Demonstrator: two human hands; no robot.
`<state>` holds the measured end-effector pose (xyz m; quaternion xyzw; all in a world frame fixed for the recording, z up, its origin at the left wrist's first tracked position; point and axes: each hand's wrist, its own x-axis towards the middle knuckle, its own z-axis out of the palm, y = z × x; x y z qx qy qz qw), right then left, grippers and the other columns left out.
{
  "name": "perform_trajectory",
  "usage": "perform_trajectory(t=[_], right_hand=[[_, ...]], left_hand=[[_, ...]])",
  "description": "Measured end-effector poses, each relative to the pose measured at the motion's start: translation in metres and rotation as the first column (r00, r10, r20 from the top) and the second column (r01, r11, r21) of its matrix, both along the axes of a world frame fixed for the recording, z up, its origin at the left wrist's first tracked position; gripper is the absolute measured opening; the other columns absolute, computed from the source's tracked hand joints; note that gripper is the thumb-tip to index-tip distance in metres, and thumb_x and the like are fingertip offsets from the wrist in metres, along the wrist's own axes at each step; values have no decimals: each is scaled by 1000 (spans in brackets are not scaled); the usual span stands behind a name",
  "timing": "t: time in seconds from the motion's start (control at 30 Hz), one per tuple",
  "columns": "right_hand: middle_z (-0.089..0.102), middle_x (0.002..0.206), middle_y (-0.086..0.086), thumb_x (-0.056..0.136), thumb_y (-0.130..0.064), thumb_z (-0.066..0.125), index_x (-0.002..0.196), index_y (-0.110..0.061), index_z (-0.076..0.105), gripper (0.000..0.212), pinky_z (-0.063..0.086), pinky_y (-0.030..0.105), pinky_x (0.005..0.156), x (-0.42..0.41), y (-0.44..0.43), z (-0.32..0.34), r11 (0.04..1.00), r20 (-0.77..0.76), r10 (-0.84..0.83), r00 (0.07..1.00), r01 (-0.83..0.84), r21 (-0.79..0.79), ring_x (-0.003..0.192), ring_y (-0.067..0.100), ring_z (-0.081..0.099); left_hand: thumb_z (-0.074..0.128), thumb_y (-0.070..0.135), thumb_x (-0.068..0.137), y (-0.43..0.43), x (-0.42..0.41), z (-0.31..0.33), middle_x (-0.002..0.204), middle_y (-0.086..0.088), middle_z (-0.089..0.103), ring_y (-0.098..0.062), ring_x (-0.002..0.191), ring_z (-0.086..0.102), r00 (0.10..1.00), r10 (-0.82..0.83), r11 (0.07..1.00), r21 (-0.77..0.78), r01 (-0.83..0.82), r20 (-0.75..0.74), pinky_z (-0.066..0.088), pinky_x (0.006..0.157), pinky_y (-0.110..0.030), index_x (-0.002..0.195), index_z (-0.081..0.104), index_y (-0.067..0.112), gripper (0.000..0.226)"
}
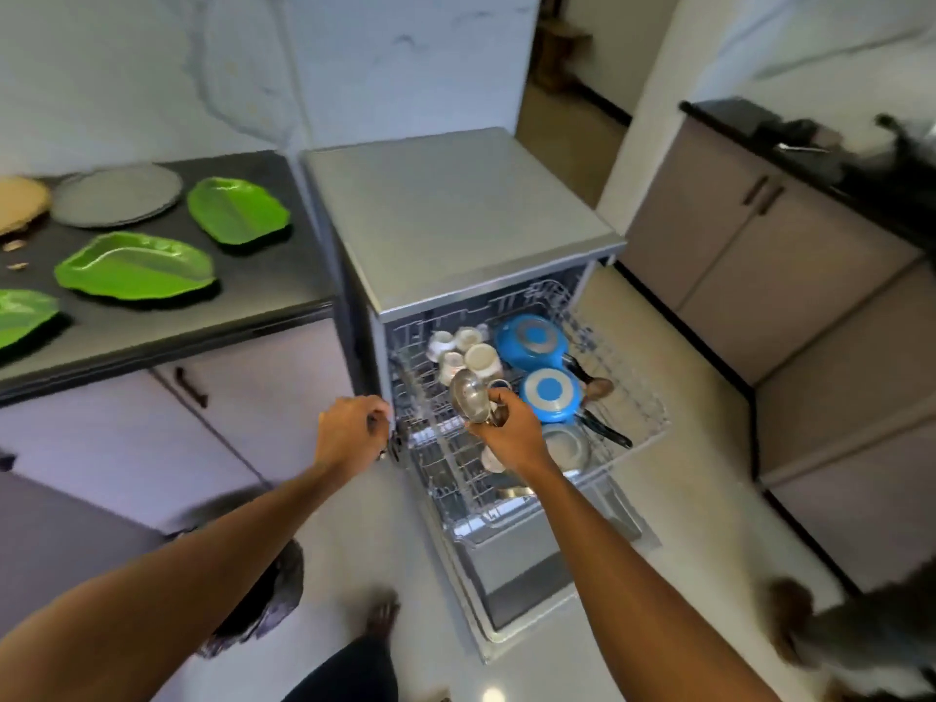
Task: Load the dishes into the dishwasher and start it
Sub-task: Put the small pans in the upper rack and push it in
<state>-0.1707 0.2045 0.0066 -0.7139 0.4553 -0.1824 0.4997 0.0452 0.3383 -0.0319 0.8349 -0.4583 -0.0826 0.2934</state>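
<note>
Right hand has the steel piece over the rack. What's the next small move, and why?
Probably lower the steel utensil into the bare wire slots just left of the right hand. The upper rack is pulled out, white cups fill its back and blue pans its right side; the left hand sits at the rack's left edge.

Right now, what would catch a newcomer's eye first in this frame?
Two bright blue pans lie upside down in the pulled-out upper rack of the open dishwasher, where the right hand holds a shiny steel vessel. On the dark counter at left lie vivid green leaf-shaped plates.
</note>
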Motion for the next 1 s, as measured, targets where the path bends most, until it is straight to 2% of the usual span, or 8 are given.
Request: perform_trajectory(t=[0.13,0.27,0.47,0.63,0.73,0.77,0.9,1.0], right_hand=[[71,103,-1,72,-15,87,118,-32,56,58,56,40,86,-42,-49,-13,989,35,-137,990,135,55,95,17,69],[67,118,2,62,-29,94,137,-26,48,88,56,35,87,-58,-109,-16,958,57,-265,962,257,125,104,19,67],[62,92,-2,79,-9,83,121,-11,46,57,51,24,69,-66,-195,-18,894,119,-434,893,411,179,74,1,63],[68,102,16,67,-27,93,116,-28,43,70,59,54,81,-83,-253,-10,820,131,-568,813,544,178,85,38,70],[64,97,11,73,-18,90,123,-17,40,71,61,33,63,-105,-284,-13,774,83,-628,774,610,169,69,16,73],[61,99,6,75,-15,88,125,-14,39,70,60,28,64,-111,-289,-14,767,92,-640,763,625,147,74,14,73],[61,112,5,59,-42,91,120,-30,40,80,60,50,83,-140,-315,-43,773,41,-632,774,626,104,101,26,67],[61,110,4,68,-23,90,120,-29,41,72,61,41,81,-151,-327,-60,764,18,-637,770,629,146,99,25,67]], left_hand=[[55,23,86,-87,-22,11,95,7,75,-22,91,65,976,-212,977,18,212,57,53,82,-39,94,74,28,21],[62,23,84,-184,-28,11,102,4,73,-25,100,61,924,-360,932,24,361,131,49,87,-43,101,73,27,20],[53,30,82,-311,-22,6,105,6,66,-23,106,57,813,-547,836,72,545,200,46,93,-49,109,67,29,31],[67,23,77,-401,-30,19,129,-5,57,-30,123,47,732,-592,801,145,581,337,37,96,-47,126,61,21,49],[68,22,79,-453,-39,20,146,-8,45,-30,135,38,735,-597,801,190,568,322,32,109,-51,139,48,16,63],[69,22,79,-464,-39,19,149,-9,42,-30,138,35,742,-597,802,209,560,303,30,112,-50,141,44,15,68],[77,22,76,-511,-46,2,152,-10,39,-30,141,35,761,-601,797,265,543,246,29,117,-49,145,38,13,79],[76,14,74,-537,-54,-9,150,-10,41,-30,139,37,728,-619,784,277,555,295,28,118,-48,145,36,11,82]])
